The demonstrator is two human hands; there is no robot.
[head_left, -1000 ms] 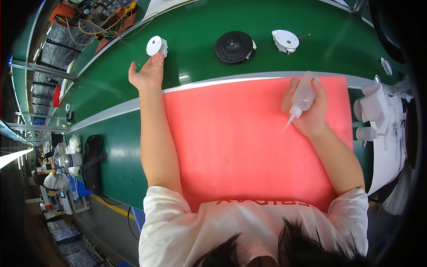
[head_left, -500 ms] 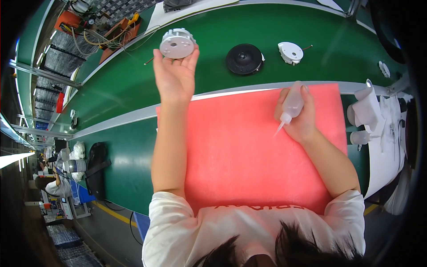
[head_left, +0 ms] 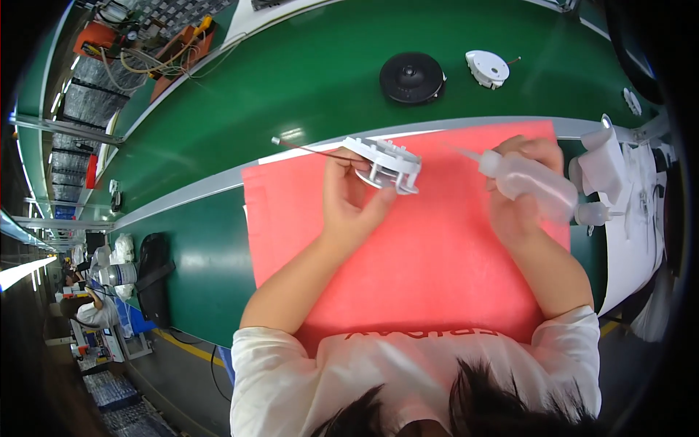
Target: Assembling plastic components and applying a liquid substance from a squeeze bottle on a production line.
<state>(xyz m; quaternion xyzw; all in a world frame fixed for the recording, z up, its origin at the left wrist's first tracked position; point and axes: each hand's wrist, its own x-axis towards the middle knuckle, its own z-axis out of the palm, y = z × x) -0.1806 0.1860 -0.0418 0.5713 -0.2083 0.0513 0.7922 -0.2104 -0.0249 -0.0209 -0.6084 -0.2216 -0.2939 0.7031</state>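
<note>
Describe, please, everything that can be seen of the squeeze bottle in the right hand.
The squeeze bottle looks like translucent, whitish plastic, with a rounded body, a cap and a thin, tapering nozzle. The right hand holds it by the body, near the right side of the pink mat. It is tipped over, nozzle pointing left and away from the person. I cannot tell its contents.
</note>
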